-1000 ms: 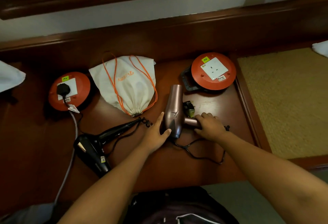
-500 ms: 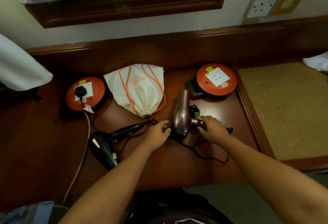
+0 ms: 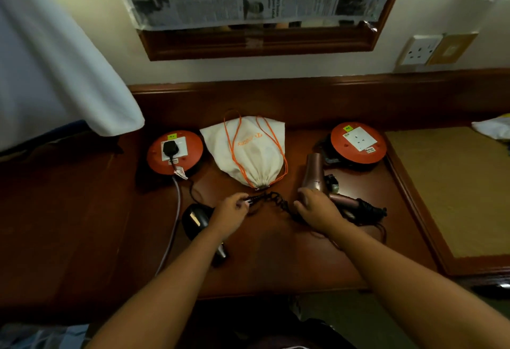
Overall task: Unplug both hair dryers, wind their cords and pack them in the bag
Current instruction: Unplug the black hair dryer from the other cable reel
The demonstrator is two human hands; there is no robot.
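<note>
A pink hair dryer (image 3: 313, 172) lies on the wooden desk (image 3: 276, 260), its handle (image 3: 345, 203) pointing right with dark cord bunched at the end. Its plug (image 3: 332, 183) lies loose beside it. My right hand (image 3: 317, 209) grips the near end of its barrel. A black hair dryer (image 3: 197, 219) lies at the left, and my left hand (image 3: 230, 212) grips its handle. Its tangled cord (image 3: 271, 199) runs between my hands. Its plug (image 3: 169, 148) sits in the left orange cable reel (image 3: 190, 155). A white drawstring bag (image 3: 254, 152) with orange cords lies flat behind.
A second orange reel (image 3: 357, 141), its socket empty, stands at the right back. A white cable (image 3: 176, 210) trails from the left reel off the desk front. A yellow mat (image 3: 455, 191) lies to the right, white cloth (image 3: 55, 58) hangs at upper left, and a wall socket (image 3: 419, 50) is above.
My left hand left the pink dryer and took the black dryer's handle. My right hand slid from the pink handle to the barrel's near end. The view tilted upward.
</note>
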